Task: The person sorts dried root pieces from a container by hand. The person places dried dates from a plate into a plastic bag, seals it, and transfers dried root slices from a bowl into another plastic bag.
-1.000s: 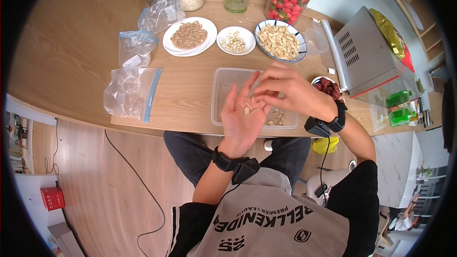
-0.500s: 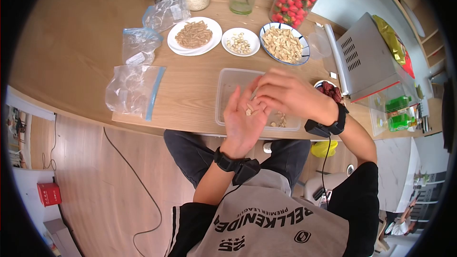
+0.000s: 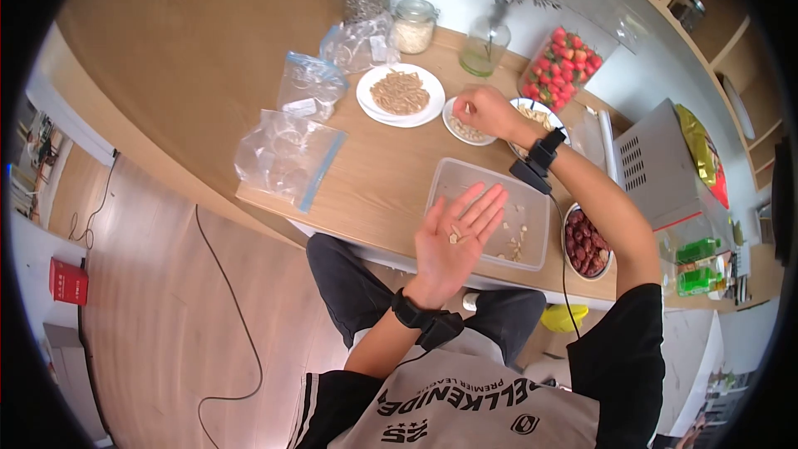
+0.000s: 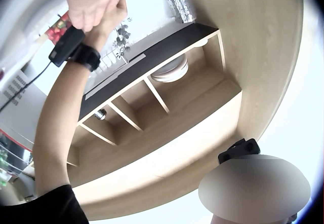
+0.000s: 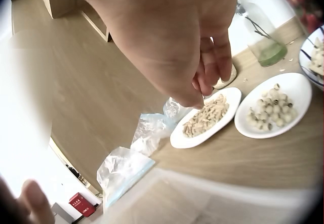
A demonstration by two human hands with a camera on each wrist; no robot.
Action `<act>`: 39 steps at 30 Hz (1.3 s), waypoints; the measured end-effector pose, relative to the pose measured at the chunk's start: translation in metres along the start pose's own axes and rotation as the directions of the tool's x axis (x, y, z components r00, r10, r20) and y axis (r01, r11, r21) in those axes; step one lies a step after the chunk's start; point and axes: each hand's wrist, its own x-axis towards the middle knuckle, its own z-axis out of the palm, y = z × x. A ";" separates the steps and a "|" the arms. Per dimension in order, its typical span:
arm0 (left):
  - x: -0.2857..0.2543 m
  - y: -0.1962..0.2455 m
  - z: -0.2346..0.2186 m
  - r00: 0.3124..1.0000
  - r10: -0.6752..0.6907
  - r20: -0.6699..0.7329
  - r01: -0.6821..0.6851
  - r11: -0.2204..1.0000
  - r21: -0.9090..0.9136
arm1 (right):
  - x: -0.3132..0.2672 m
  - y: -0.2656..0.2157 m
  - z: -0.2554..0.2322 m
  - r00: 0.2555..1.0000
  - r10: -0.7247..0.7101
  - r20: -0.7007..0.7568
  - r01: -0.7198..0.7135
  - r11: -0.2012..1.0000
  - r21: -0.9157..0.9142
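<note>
My left grip (image 3: 453, 245), fingers straight, pale pieces (image 3: 455, 237) on palm, near clear tub (image 3: 532, 220), my right grip (image 3: 489, 112), fingers bent, near small white plate (image 5: 297, 88), any pinch I cannot tell.

At the near edge, a person wears a light grey shirt (image 3: 470, 428) with black lettering, including "PREMIER LEAGUE", a starred "25" and a round emblem. The left sleeve (image 3: 345, 395) is black with white stripes; the right sleeve (image 3: 625, 353) is black too. Dark grey trousers (image 3: 345, 278) cover the legs. The left hand (image 3: 449, 254) and right hand (image 3: 490, 112) are bare. Above them, black wristbands (image 3: 546, 148) carry boxy black units (image 3: 439, 330). A thin black cable (image 3: 565, 283) trails from the right one.
</note>
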 end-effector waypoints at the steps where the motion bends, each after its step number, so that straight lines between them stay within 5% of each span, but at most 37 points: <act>1: 0.000 0.002 0.001 1.000 0.000 0.000 0.000 1.000 0.003 | 0.014 -0.008 -0.004 0.994 0.044 -0.099 -0.039 0.998 0.047; 4: -0.002 0.009 0.004 1.000 0.014 0.012 -0.015 0.999 0.029 | 0.026 -0.036 -0.015 0.972 0.124 -0.200 -0.104 0.989 0.108; 10: 0.000 0.014 -0.002 0.999 0.049 -0.012 -0.049 0.998 -0.025 | -0.048 -0.121 -0.036 0.989 0.007 -0.147 0.030 0.969 0.246; 13: 0.001 0.011 0.007 0.978 0.035 -0.207 -0.031 0.999 0.026 | -0.091 -0.151 -0.038 1.000 -0.004 0.024 -0.004 0.944 0.329; 15: 0.003 0.010 0.003 0.989 0.009 -0.150 -0.001 0.999 0.052 | -0.109 -0.158 -0.035 0.989 -0.069 0.134 0.023 0.949 0.314; 16: 0.004 0.009 0.002 0.997 -0.007 -0.082 0.014 0.996 0.085 | -0.113 -0.156 -0.033 0.989 -0.058 0.135 0.013 0.950 0.313; 18: 0.009 0.004 0.000 0.999 -0.030 -0.040 0.033 0.996 0.079 | -0.118 -0.153 -0.027 0.973 -0.229 0.029 0.222 0.963 0.152; 28: 0.010 -0.003 0.002 0.998 -0.037 -0.056 0.042 0.995 0.090 | -0.121 -0.146 -0.032 0.955 -0.271 0.116 0.248 0.952 0.180; 31: 0.014 -0.005 0.002 0.979 0.007 -0.203 0.001 0.999 0.042 | -0.110 -0.135 -0.054 0.985 -0.166 0.037 0.153 0.957 0.246; 33: 0.015 -0.005 -0.004 0.994 -0.009 -0.105 0.010 1.000 0.013 | -0.093 -0.114 -0.064 0.985 -0.136 -0.104 0.145 0.985 0.090; 34: 0.014 -0.004 -0.006 1.000 -0.025 -0.006 0.025 1.000 -0.016 | -0.084 -0.106 -0.065 0.984 -0.141 -0.106 0.150 0.985 0.087; 36: 0.013 -0.003 -0.005 1.000 -0.023 -0.010 0.022 0.999 -0.024 | -0.066 -0.086 -0.057 0.985 0.168 0.044 -0.173 0.976 0.132; 39: 0.008 0.000 -0.004 1.000 -0.005 -0.015 0.004 1.000 -0.010 | -0.045 -0.034 -0.017 0.994 0.072 0.078 -0.085 0.981 0.176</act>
